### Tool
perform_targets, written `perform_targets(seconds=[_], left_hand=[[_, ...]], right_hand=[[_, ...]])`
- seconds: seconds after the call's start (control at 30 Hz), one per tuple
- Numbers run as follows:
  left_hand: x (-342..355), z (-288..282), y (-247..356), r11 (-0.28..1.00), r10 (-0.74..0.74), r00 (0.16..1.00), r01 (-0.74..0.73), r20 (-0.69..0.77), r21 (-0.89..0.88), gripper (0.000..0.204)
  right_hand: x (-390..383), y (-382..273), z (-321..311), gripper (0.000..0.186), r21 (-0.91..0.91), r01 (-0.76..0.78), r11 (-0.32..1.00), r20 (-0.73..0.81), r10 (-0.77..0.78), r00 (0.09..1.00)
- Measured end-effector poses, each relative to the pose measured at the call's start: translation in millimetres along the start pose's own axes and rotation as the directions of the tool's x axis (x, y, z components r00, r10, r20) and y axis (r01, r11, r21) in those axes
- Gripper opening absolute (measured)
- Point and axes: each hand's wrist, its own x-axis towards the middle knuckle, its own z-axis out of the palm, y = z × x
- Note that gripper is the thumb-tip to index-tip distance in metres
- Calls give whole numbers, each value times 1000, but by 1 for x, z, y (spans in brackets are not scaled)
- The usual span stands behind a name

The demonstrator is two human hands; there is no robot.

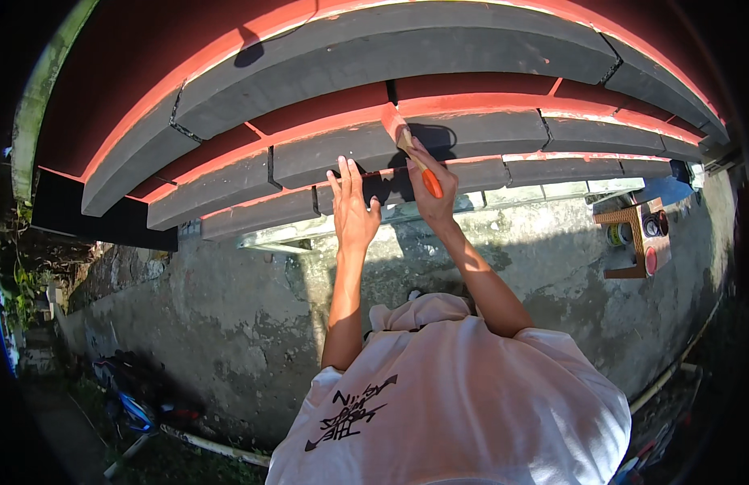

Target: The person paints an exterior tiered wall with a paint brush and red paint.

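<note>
Right hand [444, 187] pinches brush [404, 139] at mostly coated red strip [471, 103], patchy edges left; left hand [354, 212], fingers close, thumb out, maybe touches beam [310, 163].

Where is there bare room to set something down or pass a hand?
The grey concrete floor looks free between the dark grey stepped ledges and the dark-and-blue object at lower left. A hand could likely pass above the ledges' left end, beyond the left hand. Crowded: the right hand holding an orange-handled paintbrush, and the brown wooden stand amid containers.
</note>
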Motion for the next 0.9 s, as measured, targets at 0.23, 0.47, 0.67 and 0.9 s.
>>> perform_targets(seconds=[0.23, 0.47, 0.67, 0.9], left_hand=[[1, -1, -4, 999, 40, 999, -40, -4, 18, 91], [1, 0, -6, 997, 64, 998, -65, -30, -35, 94], [3, -1, -3, 996, 76, 997, -77, -26, -43, 95], [2, -1, -3, 998, 40, 999, -40, -7, -54, 100]], right_hand=[[33, 25, -77, 25, -306, 109, 946, -130, -155, 979], [20, 15, -76, 28, -378, 138, 916, -294, -260, 920], [19, 19, -35, 27, -374, 168, 912, -166, -245, 955], [14, 12, -7, 25, -302, 68, 951, -90, -99, 991]])
